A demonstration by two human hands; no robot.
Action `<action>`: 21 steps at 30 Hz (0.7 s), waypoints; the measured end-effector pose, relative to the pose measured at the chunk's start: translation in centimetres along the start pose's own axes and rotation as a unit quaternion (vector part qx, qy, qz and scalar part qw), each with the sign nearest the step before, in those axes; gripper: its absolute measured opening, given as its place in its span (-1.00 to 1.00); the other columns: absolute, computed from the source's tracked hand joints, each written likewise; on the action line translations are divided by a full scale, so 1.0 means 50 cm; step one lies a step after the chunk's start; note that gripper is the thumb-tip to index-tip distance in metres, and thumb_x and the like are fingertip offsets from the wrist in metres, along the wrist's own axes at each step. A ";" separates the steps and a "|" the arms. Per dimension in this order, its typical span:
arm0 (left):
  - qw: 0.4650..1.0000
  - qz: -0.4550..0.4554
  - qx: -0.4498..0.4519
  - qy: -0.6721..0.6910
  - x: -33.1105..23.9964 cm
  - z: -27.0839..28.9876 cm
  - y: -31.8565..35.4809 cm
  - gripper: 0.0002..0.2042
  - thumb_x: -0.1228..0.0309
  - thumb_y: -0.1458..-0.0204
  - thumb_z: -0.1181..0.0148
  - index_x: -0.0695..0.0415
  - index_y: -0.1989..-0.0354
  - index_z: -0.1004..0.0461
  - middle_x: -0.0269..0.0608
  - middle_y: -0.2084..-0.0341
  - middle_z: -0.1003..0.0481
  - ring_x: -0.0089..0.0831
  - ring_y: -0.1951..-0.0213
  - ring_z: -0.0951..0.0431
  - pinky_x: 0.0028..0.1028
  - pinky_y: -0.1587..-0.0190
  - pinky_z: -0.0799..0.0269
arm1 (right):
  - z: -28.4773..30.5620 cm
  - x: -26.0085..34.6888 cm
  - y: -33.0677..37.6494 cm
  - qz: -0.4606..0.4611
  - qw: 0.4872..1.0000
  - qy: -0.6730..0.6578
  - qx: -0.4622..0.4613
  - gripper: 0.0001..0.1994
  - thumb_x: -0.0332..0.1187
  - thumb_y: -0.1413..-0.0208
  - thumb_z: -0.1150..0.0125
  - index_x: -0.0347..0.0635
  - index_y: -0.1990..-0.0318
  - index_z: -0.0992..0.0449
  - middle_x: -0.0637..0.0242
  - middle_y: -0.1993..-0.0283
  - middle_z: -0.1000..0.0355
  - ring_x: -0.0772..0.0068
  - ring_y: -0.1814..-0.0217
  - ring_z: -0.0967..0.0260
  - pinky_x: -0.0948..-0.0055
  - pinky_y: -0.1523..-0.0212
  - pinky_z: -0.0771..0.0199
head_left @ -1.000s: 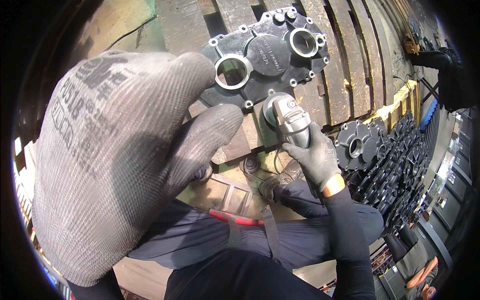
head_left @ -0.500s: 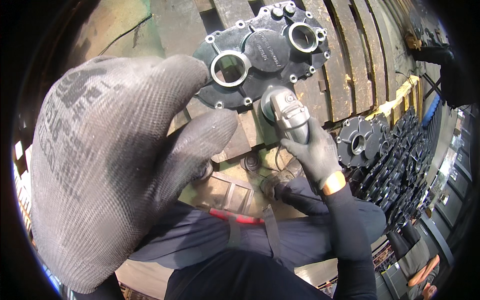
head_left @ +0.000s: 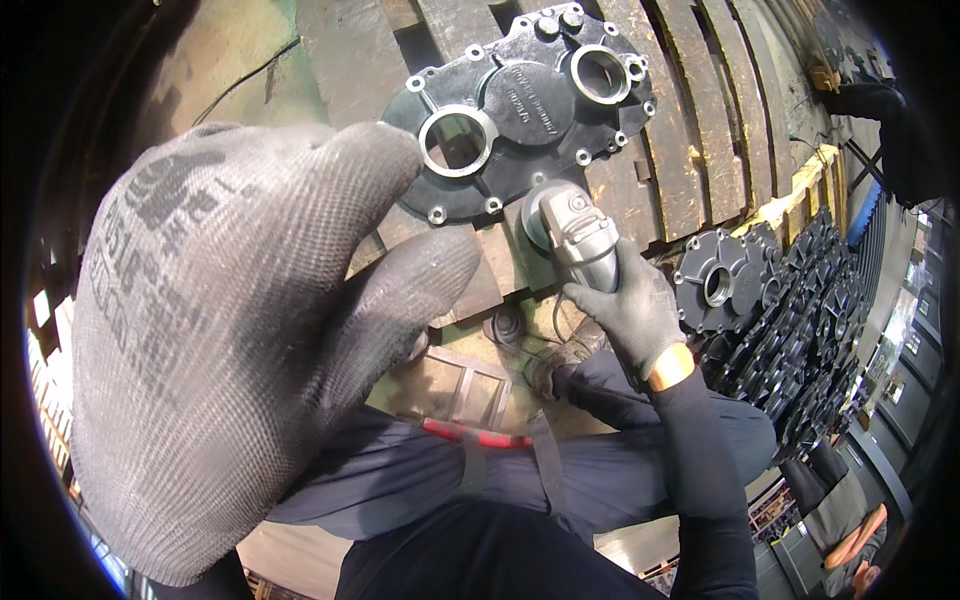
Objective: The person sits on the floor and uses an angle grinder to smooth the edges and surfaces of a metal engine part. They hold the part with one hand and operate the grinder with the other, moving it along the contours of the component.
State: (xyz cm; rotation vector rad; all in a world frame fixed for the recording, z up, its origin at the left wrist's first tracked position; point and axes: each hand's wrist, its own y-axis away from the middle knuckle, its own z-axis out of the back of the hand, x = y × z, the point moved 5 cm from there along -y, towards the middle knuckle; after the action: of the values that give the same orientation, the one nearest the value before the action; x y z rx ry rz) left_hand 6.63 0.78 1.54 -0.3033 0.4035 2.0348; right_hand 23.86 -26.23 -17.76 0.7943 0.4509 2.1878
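My left hand (head_left: 240, 340), in a grey knit glove, is raised close to the camera and fills the left half of the view; its fingers are together and it holds nothing I can see. My right hand (head_left: 630, 310), in a dark glove, grips a grey angle grinder (head_left: 575, 235). The grinder's head sits at the near edge of a dark cast metal housing (head_left: 520, 110) with two round bores and several bolt holes. The housing lies flat on a slatted metal work table (head_left: 700, 150).
A stack of similar dark castings (head_left: 790, 310) stands to the right of the table. A person's dark sleeve (head_left: 880, 110) shows at the upper right. My knees in dark trousers (head_left: 520, 490) and a red strap are below. Shelving lines the right rim.
My left hand has drifted slightly lower and nearer the camera. The grinder and right hand stay at the housing's near edge, shifted a little with the view.
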 end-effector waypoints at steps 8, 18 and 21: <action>1.000 0.006 0.010 -0.012 -0.018 0.006 -0.002 -0.54 0.17 -0.12 -0.59 0.23 -0.08 -0.72 -0.09 0.33 -0.69 -0.19 0.25 -0.70 -0.20 0.06 -0.54 | 0.039 -0.020 0.009 -0.042 0.999 -0.023 -0.025 -0.36 0.00 -0.09 -0.65 -0.27 -0.14 -0.54 -0.21 -0.05 -0.67 -0.32 -0.11 -0.67 -0.10 -0.13 -0.65; 0.998 0.001 0.061 -0.029 -0.036 0.002 -0.023 -0.51 0.10 -0.16 -0.54 0.23 -0.10 -0.72 -0.09 0.34 -0.68 -0.18 0.25 -0.69 -0.19 0.03 -0.52 | 0.089 -0.073 -0.027 -0.086 0.994 -0.036 -0.054 -0.39 -0.05 -0.07 -0.67 -0.29 -0.10 -0.56 -0.20 -0.01 -0.69 -0.28 -0.09 -0.70 -0.05 -0.11 -0.67; 0.997 0.011 0.075 -0.025 -0.038 0.005 -0.023 -0.50 0.09 -0.15 -0.54 0.23 -0.11 -0.72 -0.10 0.33 -0.69 -0.18 0.24 -0.69 -0.18 0.03 -0.51 | 0.086 -0.060 -0.033 -0.072 0.996 -0.034 -0.047 -0.37 -0.04 -0.07 -0.66 -0.28 -0.13 -0.55 -0.19 -0.01 -0.69 -0.28 -0.09 -0.70 -0.06 -0.11 -0.67</action>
State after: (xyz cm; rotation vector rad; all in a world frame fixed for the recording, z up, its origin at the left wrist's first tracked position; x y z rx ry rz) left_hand 8.54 -0.13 2.31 -0.1569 0.5271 2.0172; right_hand 29.16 -27.10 -16.61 0.7580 0.3569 2.0281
